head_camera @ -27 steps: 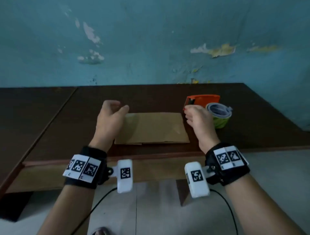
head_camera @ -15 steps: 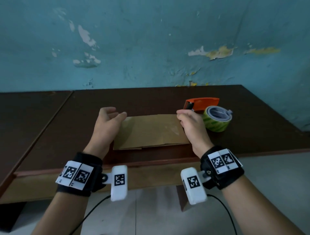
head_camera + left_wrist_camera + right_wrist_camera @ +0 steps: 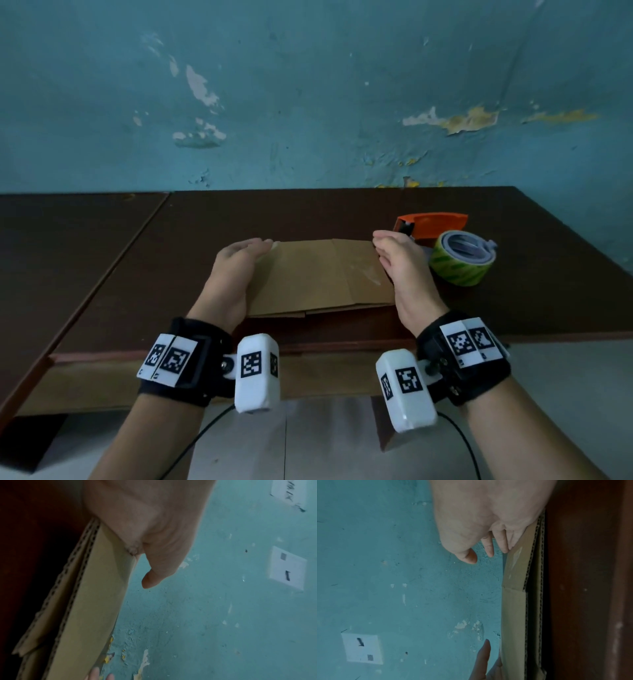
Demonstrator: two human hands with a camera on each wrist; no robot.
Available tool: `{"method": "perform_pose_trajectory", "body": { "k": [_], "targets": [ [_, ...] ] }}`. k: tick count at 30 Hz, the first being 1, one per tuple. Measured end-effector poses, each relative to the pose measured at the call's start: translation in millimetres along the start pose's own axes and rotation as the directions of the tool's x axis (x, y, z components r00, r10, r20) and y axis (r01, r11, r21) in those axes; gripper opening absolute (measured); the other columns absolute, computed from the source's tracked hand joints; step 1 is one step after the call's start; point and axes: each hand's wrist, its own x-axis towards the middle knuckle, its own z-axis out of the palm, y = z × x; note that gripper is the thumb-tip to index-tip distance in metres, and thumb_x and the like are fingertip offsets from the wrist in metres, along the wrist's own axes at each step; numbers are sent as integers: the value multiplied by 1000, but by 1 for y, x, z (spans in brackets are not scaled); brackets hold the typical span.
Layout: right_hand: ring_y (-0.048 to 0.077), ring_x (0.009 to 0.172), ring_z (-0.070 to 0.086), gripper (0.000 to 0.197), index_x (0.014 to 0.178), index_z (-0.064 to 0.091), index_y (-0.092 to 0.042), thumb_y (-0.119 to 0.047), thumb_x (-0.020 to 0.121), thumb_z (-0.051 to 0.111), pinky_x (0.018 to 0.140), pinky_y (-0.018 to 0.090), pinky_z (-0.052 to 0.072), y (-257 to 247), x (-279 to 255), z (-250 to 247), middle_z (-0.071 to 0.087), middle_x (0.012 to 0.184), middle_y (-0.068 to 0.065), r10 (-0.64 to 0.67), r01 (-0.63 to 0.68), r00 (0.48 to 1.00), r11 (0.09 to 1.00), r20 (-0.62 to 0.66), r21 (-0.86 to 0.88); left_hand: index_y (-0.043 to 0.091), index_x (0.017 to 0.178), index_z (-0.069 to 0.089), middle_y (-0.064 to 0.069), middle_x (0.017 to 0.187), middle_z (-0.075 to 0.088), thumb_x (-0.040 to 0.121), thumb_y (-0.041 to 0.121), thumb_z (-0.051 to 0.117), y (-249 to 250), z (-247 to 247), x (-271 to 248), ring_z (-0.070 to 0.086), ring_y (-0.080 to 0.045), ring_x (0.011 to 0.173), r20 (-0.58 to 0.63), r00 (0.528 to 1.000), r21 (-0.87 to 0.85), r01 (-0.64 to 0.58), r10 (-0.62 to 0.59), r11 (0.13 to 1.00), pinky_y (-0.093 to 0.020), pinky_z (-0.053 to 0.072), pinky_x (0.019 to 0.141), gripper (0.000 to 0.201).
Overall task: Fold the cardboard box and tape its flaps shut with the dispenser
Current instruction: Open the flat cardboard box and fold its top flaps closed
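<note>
A flattened brown cardboard box [image 3: 322, 274] lies on the dark wooden table [image 3: 308, 212], near its front edge. My left hand [image 3: 255, 248] rests edge-on against the box's left side with fingers straight; in the left wrist view its thumb [image 3: 154, 574] sticks out free beside the cardboard [image 3: 96, 601]. My right hand [image 3: 383, 245] is at the box's right side, and its fingers [image 3: 503, 545] are straight, touching the cardboard [image 3: 513, 608]. The orange tape dispenser [image 3: 435, 222] and a green tape roll [image 3: 462, 260] sit just right of my right hand, held by neither hand.
A peeling blue wall [image 3: 308, 102] stands right behind the table. A second dark tabletop [image 3: 68, 240] adjoins on the left. Pale floor [image 3: 325, 445] shows below the table's front edge.
Both hands have closed in on the box's two sides. My right hand moved left from beside the dispenser to the box's right edge, and its fingers uncurled.
</note>
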Motion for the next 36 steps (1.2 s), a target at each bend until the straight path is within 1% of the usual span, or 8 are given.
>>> {"method": "perform_pose_trajectory", "body": {
  "k": [5,9,13,16,21,27,31,36],
  "targets": [
    [12,124,55,35,130,63,-17,-25,96,57,96,22,40,-1,-1,-3,62,131,0,-19,19,1000,999,-10,26,15,124,75,-12,122,75,99,37,64,0,3,-7,72,-29,100,127,988,-102,97,-83,990,-34,59,64,35],
    [7,124,55,35,134,61,-16,-18,100,56,90,14,39,-8,-5,-2,61,136,-2,-55,57,998,994,-30,94,22,123,74,-10,119,74,102,34,60,2,10,-11,71,-24,94,152,988,-184,17,12,983,-36,59,69,28],
    [9,130,54,37,137,58,-18,-16,100,55,109,28,41,-18,-12,1,59,142,0,-126,131,991,979,-43,157,23,124,72,-1,106,76,106,36,54,8,14,-15,71,-12,82,172,968,-209,-145,182,967,-30,59,62,29],
    [8,132,54,42,139,57,-19,-24,97,56,116,35,40,-23,-15,2,58,142,-2,-174,182,983,964,-57,196,21,128,69,1,115,77,107,38,50,11,17,-21,73,-13,93,180,932,-192,-279,313,941,-29,59,71,33],
    [7,132,55,53,139,58,-19,-35,89,51,118,37,37,-29,-18,3,61,139,-4,-227,238,971,932,-72,275,24,132,65,8,136,70,110,46,40,13,21,-27,67,-22,124,181,875,-180,-420,450,889,-47,56,100,40],
    [17,125,61,47,134,62,-20,-36,92,50,114,49,42,-30,-21,7,66,133,3,-238,246,969,912,-67,328,34,132,64,-1,136,65,105,64,26,5,29,-29,63,-26,124,159,832,-116,-519,531,847,-54,53,103,56],
    [22,128,59,50,129,66,-27,-49,87,51,113,58,40,-29,-23,8,66,133,1,-274,281,960,914,-67,294,28,137,58,-1,138,59,107,54,25,0,33,-24,55,-19,131,132,763,-16,-637,633,770,-52,43,115,52],
    [30,130,56,48,122,69,-29,-54,86,48,113,64,36,-26,-21,6,66,132,7,-295,298,954,904,-57,305,21,136,57,-5,136,58,107,52,27,-5,36,-20,55,-21,129,141,730,-53,-669,669,741,-51,43,113,52]
  ]
}}
